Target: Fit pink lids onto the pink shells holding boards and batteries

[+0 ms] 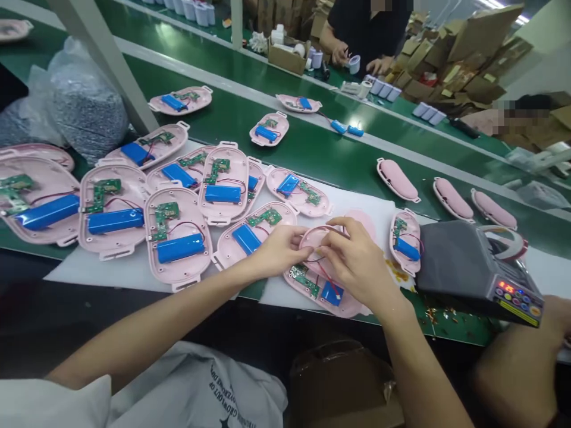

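Observation:
My left hand [283, 249] is closed on the left edge of a pink plastic shell half [314, 238]. My right hand [359, 258] is closed on the same piece from the right, its fingertips bent over the rim and hiding part of it. Just beneath lies an open pink housing [350, 306] with a green circuit board [304, 280] and a blue battery pack [332, 293]. A red wire [328, 274] with a white plug runs between the two pieces. Partly behind my right hand rests a round pink piece [360, 221].
Several open housings [178, 205] with batteries cluster on white foam [107, 270] to the left. On the right stands a grey machine [468, 261] with a red display, beside another housing [404, 249]. Closed pink units [397, 180] lie on the green belt [330, 160]. A co-worker [368, 35] works across the line.

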`<state>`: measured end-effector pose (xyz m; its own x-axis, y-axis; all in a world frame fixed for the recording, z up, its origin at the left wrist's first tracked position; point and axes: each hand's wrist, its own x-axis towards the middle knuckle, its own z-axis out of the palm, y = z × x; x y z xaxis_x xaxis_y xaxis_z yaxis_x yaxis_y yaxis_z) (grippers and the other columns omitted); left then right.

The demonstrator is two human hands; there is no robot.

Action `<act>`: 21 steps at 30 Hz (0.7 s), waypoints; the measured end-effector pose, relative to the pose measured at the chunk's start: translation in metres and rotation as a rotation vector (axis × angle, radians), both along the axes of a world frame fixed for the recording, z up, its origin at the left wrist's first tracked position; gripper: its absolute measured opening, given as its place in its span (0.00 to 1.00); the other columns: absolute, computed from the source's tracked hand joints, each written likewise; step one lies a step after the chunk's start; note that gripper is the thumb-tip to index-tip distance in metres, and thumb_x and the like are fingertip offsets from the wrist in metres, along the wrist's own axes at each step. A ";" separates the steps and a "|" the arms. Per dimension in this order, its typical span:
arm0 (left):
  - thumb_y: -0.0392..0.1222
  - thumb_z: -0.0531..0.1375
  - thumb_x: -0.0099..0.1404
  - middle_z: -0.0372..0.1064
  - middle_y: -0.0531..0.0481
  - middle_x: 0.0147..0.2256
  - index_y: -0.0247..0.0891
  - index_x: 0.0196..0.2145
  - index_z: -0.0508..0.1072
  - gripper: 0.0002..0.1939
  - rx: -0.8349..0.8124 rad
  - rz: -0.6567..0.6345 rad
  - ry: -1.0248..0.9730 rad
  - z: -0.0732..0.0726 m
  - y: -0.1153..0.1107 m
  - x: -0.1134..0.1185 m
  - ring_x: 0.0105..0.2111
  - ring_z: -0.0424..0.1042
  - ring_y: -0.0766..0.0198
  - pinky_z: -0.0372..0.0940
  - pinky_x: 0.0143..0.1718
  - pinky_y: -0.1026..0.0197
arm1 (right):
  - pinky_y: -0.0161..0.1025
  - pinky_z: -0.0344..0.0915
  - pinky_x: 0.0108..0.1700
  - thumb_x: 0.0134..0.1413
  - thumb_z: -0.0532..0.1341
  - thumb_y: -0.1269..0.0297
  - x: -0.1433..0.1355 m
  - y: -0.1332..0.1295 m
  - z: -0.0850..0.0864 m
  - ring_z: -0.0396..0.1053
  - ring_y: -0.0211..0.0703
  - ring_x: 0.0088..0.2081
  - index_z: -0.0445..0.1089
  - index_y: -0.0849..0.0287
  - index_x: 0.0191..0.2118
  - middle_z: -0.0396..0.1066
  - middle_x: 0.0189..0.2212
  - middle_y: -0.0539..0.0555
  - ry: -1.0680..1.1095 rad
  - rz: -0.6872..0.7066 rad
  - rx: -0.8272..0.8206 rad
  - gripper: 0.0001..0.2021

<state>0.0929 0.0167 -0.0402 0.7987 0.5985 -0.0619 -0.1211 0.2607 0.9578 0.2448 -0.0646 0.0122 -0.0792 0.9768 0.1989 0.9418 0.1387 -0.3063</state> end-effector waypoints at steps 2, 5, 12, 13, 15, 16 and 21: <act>0.35 0.60 0.58 0.71 0.51 0.29 0.31 0.38 0.75 0.10 0.022 -0.012 -0.014 -0.006 0.001 0.001 0.28 0.70 0.67 0.64 0.30 0.67 | 0.45 0.66 0.45 0.63 0.56 0.66 0.001 0.000 -0.006 0.66 0.50 0.49 0.69 0.57 0.34 0.68 0.48 0.58 -0.052 -0.020 0.046 0.07; 0.35 0.59 0.58 0.69 0.53 0.27 0.31 0.38 0.74 0.09 0.049 -0.020 -0.020 -0.012 0.001 0.001 0.26 0.68 0.68 0.61 0.27 0.67 | 0.44 0.66 0.42 0.62 0.56 0.67 -0.002 -0.002 -0.007 0.67 0.49 0.46 0.69 0.57 0.33 0.69 0.44 0.58 -0.152 -0.037 0.112 0.07; 0.35 0.59 0.59 0.63 0.56 0.23 0.33 0.33 0.73 0.05 0.163 0.025 0.038 -0.014 0.000 0.000 0.23 0.63 0.70 0.54 0.22 0.68 | 0.40 0.60 0.32 0.56 0.62 0.62 -0.007 0.002 -0.005 0.69 0.49 0.40 0.68 0.57 0.27 0.73 0.38 0.56 -0.189 -0.153 0.126 0.08; 0.36 0.59 0.60 0.63 0.56 0.23 0.33 0.33 0.73 0.05 0.169 0.038 0.053 -0.014 -0.001 -0.001 0.22 0.63 0.70 0.54 0.22 0.68 | 0.40 0.60 0.31 0.54 0.64 0.59 -0.004 0.002 -0.005 0.69 0.48 0.38 0.67 0.57 0.26 0.73 0.36 0.55 -0.148 -0.223 0.124 0.10; 0.37 0.59 0.61 0.63 0.56 0.23 0.33 0.34 0.73 0.05 0.171 0.065 0.091 -0.013 -0.003 -0.003 0.22 0.63 0.69 0.54 0.21 0.68 | 0.39 0.59 0.30 0.47 0.69 0.53 0.004 0.001 -0.004 0.69 0.45 0.31 0.66 0.56 0.26 0.73 0.29 0.53 -0.006 -0.384 0.077 0.15; 0.37 0.58 0.61 0.65 0.55 0.23 0.33 0.35 0.72 0.05 0.188 0.081 0.117 -0.013 -0.004 -0.004 0.22 0.63 0.69 0.54 0.22 0.67 | 0.39 0.59 0.30 0.44 0.70 0.50 0.009 0.002 -0.004 0.68 0.44 0.28 0.66 0.56 0.28 0.72 0.26 0.51 0.103 -0.440 0.018 0.17; 0.39 0.59 0.63 0.74 0.49 0.33 0.34 0.39 0.74 0.08 0.419 0.136 0.191 -0.005 -0.004 -0.004 0.33 0.71 0.62 0.63 0.35 0.62 | 0.38 0.65 0.31 0.46 0.68 0.51 0.025 0.007 0.001 0.70 0.42 0.26 0.70 0.58 0.32 0.74 0.24 0.51 0.514 -0.337 -0.176 0.15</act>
<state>0.0884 0.0122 -0.0450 0.7095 0.7014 0.0685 0.0613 -0.1582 0.9855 0.2698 -0.0576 0.0134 0.3006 0.9531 -0.0357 0.6519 -0.2327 -0.7217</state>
